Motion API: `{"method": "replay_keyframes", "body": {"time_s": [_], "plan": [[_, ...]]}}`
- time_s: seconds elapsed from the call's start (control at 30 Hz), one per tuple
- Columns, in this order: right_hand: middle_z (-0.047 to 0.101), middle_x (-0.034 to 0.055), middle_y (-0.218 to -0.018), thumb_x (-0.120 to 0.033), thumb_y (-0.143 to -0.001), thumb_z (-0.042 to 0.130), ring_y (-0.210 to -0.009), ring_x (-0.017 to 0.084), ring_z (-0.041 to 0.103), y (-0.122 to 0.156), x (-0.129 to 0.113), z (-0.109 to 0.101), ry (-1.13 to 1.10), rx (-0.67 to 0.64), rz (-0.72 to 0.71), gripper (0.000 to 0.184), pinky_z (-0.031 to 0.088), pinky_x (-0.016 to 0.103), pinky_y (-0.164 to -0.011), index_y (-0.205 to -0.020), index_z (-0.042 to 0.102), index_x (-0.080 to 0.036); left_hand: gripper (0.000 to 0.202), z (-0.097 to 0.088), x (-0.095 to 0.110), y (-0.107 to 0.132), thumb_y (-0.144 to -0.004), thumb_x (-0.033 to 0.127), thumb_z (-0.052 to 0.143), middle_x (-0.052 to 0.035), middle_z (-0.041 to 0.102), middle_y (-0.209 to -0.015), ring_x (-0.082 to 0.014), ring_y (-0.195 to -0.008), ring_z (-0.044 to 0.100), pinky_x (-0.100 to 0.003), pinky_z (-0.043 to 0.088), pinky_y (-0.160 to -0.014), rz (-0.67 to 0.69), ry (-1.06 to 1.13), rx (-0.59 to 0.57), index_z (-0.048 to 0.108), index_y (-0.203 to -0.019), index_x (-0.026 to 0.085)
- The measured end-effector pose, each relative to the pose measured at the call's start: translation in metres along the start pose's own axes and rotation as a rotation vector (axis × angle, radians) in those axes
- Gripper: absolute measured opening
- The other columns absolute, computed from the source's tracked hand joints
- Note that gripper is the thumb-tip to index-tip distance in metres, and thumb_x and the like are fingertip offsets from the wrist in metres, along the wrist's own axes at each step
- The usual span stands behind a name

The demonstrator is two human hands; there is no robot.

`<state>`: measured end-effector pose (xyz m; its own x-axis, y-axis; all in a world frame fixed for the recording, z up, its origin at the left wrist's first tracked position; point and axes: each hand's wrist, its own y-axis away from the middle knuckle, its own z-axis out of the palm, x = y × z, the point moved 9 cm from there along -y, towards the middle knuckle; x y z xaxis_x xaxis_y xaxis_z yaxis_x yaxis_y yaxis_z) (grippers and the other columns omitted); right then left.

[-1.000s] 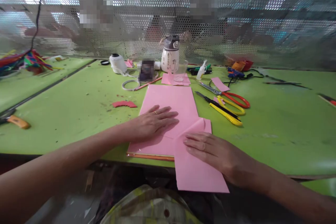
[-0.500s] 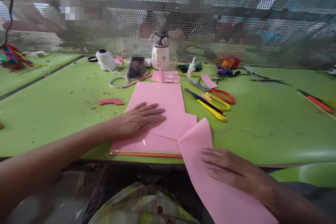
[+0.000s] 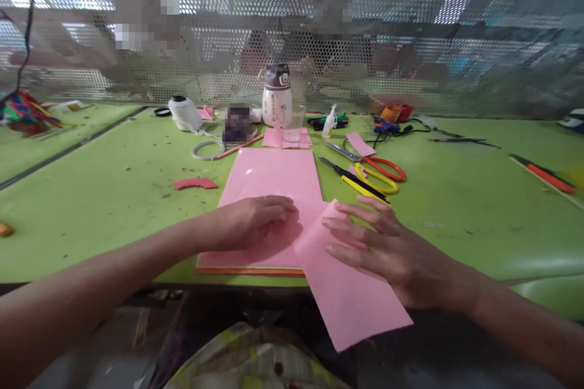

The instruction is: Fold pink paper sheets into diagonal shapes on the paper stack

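The long pink paper sheet (image 3: 344,301) slanted lengthwise off the near-right corner of the flat pink-topped stack (image 3: 278,173), right hand (image 3: 387,249) nearer, fingers splayed! Left hand (image 3: 250,220) curled over the stack; neither grip was clear.

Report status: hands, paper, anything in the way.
Left hand curled over pink stack. Right hand spread on pink sheet, which overhangs green table. Yellow cutter close beyond right hand, clear of the sheet.
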<state>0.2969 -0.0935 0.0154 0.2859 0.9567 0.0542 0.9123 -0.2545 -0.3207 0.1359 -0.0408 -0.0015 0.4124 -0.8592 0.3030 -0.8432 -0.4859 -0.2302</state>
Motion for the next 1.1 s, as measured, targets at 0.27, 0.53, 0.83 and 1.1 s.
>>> {"method": "replay_keyframes", "body": {"time_s": [0.27, 0.53, 0.83, 1.1], "plan": [[0.055, 0.0106, -0.149, -0.010, -0.097, 0.045, -0.150, 0.023, 0.030, 0.011, -0.028, 0.005, -0.107, -0.073, 0.030, 0.033, 0.031, 0.047, -0.123, -0.119, 0.069, -0.015, 0.035, 0.004, 0.004, 0.004, -0.102, 0.020, 0.048, -0.0159, 0.060, -0.138, -0.0238, -0.131, 0.056, -0.041, 0.049, -0.109, -0.008, -0.028, 0.110, 0.060, -0.135, 0.018], [0.053, 0.0192, -0.148, -0.009, -0.082, 0.051, -0.145, 0.028, 0.039, 0.022, -0.039, 0.012, -0.207, -0.043, 0.058, 0.054, 0.034, 0.052, -0.118, -0.136, 0.056, -0.009, 0.038, 0.007, 0.007, 0.004, -0.098, 0.014, 0.049, -0.0150, 0.059, -0.143, -0.0309, -0.141, 0.047, -0.057, 0.039, -0.115, 0.047, -0.098, 0.068, 0.063, -0.133, 0.021], [0.059, 0.0211, -0.141, -0.010, -0.088, 0.054, -0.135, 0.031, 0.049, 0.015, -0.018, 0.019, -0.197, -0.078, 0.107, 0.051, 0.038, 0.056, -0.113, -0.138, 0.055, -0.008, 0.034, 0.007, 0.008, 0.004, -0.101, 0.019, 0.048, -0.0123, 0.061, -0.141, -0.0300, -0.140, 0.049, -0.056, 0.039, -0.115, 0.014, -0.136, 0.073, 0.064, -0.131, 0.022], [0.053, 0.0162, -0.149, -0.019, -0.096, 0.054, -0.146, 0.023, 0.039, 0.023, -0.012, 0.016, -0.335, -0.052, 0.133, 0.054, 0.038, 0.045, -0.117, -0.150, 0.046, -0.018, 0.038, 0.009, 0.004, 0.005, -0.100, 0.018, 0.048, -0.0106, 0.059, -0.144, -0.0299, -0.142, 0.045, -0.056, 0.037, -0.116, 0.015, -0.128, 0.043, 0.060, -0.136, 0.025]]}}
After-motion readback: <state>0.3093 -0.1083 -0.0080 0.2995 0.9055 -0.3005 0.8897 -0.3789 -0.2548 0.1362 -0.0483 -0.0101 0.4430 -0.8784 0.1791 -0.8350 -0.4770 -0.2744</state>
